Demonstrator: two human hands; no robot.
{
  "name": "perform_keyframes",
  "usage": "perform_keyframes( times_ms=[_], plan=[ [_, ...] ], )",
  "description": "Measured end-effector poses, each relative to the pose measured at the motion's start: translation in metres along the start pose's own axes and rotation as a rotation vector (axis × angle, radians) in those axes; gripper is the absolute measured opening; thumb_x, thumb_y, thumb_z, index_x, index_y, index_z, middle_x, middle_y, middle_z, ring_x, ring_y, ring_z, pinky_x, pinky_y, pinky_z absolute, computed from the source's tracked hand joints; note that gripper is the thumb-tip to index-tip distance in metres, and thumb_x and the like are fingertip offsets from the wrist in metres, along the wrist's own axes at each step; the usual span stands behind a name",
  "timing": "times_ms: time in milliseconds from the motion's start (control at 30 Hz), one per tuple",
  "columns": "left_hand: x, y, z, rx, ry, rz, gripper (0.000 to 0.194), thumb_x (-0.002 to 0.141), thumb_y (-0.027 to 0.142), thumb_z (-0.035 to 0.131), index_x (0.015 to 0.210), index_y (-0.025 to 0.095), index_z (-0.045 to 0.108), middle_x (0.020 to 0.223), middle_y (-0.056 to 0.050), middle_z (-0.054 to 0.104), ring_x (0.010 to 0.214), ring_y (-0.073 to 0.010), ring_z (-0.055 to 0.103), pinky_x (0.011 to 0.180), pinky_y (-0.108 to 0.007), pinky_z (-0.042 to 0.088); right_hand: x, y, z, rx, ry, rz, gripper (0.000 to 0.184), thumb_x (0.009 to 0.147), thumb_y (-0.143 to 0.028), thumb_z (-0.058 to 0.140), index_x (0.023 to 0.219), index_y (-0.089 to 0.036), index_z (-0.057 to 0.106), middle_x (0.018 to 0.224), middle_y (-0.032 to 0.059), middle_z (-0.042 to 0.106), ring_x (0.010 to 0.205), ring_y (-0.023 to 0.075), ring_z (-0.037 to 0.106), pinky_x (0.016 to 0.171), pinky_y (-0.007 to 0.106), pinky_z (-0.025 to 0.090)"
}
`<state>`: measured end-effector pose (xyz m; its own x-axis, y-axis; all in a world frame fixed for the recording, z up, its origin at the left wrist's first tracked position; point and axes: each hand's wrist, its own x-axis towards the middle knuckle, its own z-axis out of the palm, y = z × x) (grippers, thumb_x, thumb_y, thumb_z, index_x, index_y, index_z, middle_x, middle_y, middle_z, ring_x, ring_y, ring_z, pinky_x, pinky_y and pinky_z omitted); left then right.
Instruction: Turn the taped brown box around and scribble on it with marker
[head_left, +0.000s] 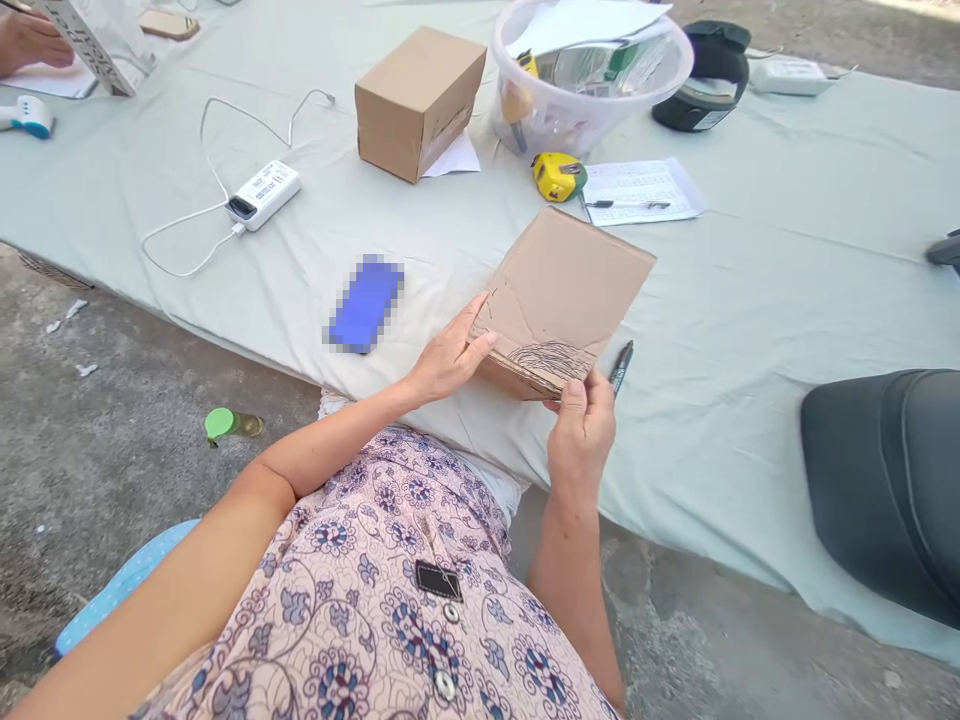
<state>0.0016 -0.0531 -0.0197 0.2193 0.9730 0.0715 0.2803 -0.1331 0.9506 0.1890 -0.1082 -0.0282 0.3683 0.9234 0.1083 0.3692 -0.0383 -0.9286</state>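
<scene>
A brown cardboard box (574, 275) lies at the front edge of the cloth-covered table, between my two hands. Dark pen lines are scribbled over its near part, and creases run across the top. My left hand (450, 355) grips the left side, thumb on top and the other fingers along the edge. At the near right corner, my right hand (583, 420) pinches the cardboard edge between thumb and fingers. A black marker (622, 367) lies on the cloth just beside my right fingers. Left of the box is a phone (366, 303) with a blurred blue screen.
Behind stand another cardboard box (420, 100) and a plastic basket (592, 110). A yellow tape measure (559, 177) and paper (641, 190) with a pen lie nearer. A cabled power bank (264, 195) is left; a black rounded object (885, 490) is right. Another person's hand (34, 42) shows far left.
</scene>
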Motion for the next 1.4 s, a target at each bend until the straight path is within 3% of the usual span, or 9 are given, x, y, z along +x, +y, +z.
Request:
perform_keyframes(
  times_ms=[267, 500, 700, 833, 933, 1033, 1133, 1267, 1400],
  plan=[
    [0.006, 0.003, 0.000, -0.088, 0.104, 0.452, 0.054, 0.088, 0.022, 0.051, 0.139, 0.026, 0.032, 0.164, -0.011, 0.035, 0.156, -0.0221, 0.026, 0.126, -0.046, 0.025, 0.011, 0.004, -0.002, 0.339, 0.040, -0.237, 0.040, 0.078, -0.031, 0.067, 0.114, -0.026, 0.050, 0.121, 0.0069, 0.061, 0.111, 0.0205, 0.063, 0.090, 0.042, 0.054],
    [0.016, -0.048, 0.011, -0.114, 0.101, 0.081, 0.045, 0.071, 0.003, 0.042, 0.111, 0.024, 0.040, 0.152, -0.013, 0.050, 0.144, -0.0214, 0.047, 0.121, -0.049, 0.035, 0.023, 0.047, 0.021, 0.291, -0.070, -0.017, 0.037, 0.071, -0.029, 0.060, 0.104, -0.024, 0.045, 0.118, 0.0085, 0.061, 0.116, 0.0202, 0.062, 0.104, 0.044, 0.045],
    [0.014, -0.065, 0.016, -0.181, 0.131, 0.047, 0.047, 0.067, 0.000, 0.037, 0.107, 0.022, 0.044, 0.151, -0.009, 0.053, 0.146, -0.0162, 0.045, 0.126, -0.044, 0.030, 0.023, 0.055, 0.019, 0.283, -0.050, 0.026, 0.035, 0.071, -0.034, 0.062, 0.101, -0.023, 0.049, 0.110, 0.0068, 0.066, 0.111, 0.0198, 0.065, 0.102, 0.043, 0.046],
    [0.022, -0.050, 0.002, -0.251, 0.195, -0.082, 0.033, 0.083, 0.011, 0.042, 0.114, 0.020, 0.049, 0.145, -0.013, 0.057, 0.142, -0.0212, 0.050, 0.122, -0.046, 0.036, 0.029, 0.042, -0.001, 0.273, 0.030, 0.103, 0.042, 0.076, -0.047, 0.068, 0.109, -0.023, 0.056, 0.117, 0.0061, 0.066, 0.112, 0.0223, 0.066, 0.093, 0.042, 0.053],
    [0.033, -0.017, -0.016, -0.252, 0.261, -0.019, 0.035, 0.099, 0.035, 0.041, 0.129, 0.019, 0.046, 0.149, -0.014, 0.053, 0.146, -0.0239, 0.046, 0.123, -0.043, 0.034, 0.042, 0.020, -0.023, 0.313, 0.114, 0.039, 0.048, 0.082, -0.058, 0.064, 0.117, -0.027, 0.057, 0.121, 0.0068, 0.066, 0.116, 0.0259, 0.066, 0.093, 0.045, 0.055],
    [0.050, 0.022, -0.025, -0.208, 0.153, 0.031, 0.051, 0.102, 0.051, 0.038, 0.142, 0.020, 0.040, 0.162, -0.010, 0.037, 0.155, -0.0279, 0.026, 0.127, -0.044, 0.022, 0.063, -0.010, -0.039, 0.299, 0.006, -0.104, 0.052, 0.091, -0.065, 0.051, 0.132, -0.033, 0.054, 0.141, 0.0102, 0.059, 0.129, 0.0316, 0.061, 0.096, 0.052, 0.056],
    [0.069, 0.047, -0.021, -0.192, 0.044, 0.035, 0.059, 0.100, 0.058, 0.042, 0.146, 0.021, 0.037, 0.166, -0.007, 0.027, 0.157, -0.0348, 0.013, 0.128, -0.048, 0.014, 0.082, -0.037, -0.041, 0.233, -0.050, -0.183, 0.051, 0.097, -0.062, 0.042, 0.141, -0.038, 0.050, 0.152, 0.0027, 0.052, 0.144, 0.0280, 0.047, 0.113, 0.054, 0.048],
    [0.079, 0.047, -0.005, -0.230, -0.075, 0.127, 0.047, 0.105, 0.049, 0.034, 0.145, 0.025, 0.038, 0.162, -0.003, 0.036, 0.157, -0.0330, 0.014, 0.128, -0.046, 0.020, 0.090, -0.051, -0.028, 0.194, -0.035, -0.230, 0.045, 0.096, -0.052, 0.052, 0.140, -0.040, 0.053, 0.154, -0.0100, 0.049, 0.152, 0.0200, 0.034, 0.131, 0.044, 0.026],
    [0.057, 0.034, 0.004, -0.187, -0.026, 0.230, 0.055, 0.103, 0.048, 0.039, 0.153, 0.028, 0.027, 0.167, 0.000, 0.026, 0.159, -0.0298, 0.010, 0.130, -0.046, 0.013, 0.069, -0.045, -0.027, 0.212, -0.029, -0.277, 0.052, 0.098, -0.045, 0.049, 0.149, -0.035, 0.046, 0.158, -0.0061, 0.043, 0.151, 0.0203, 0.035, 0.130, 0.045, 0.026]
  ],
)
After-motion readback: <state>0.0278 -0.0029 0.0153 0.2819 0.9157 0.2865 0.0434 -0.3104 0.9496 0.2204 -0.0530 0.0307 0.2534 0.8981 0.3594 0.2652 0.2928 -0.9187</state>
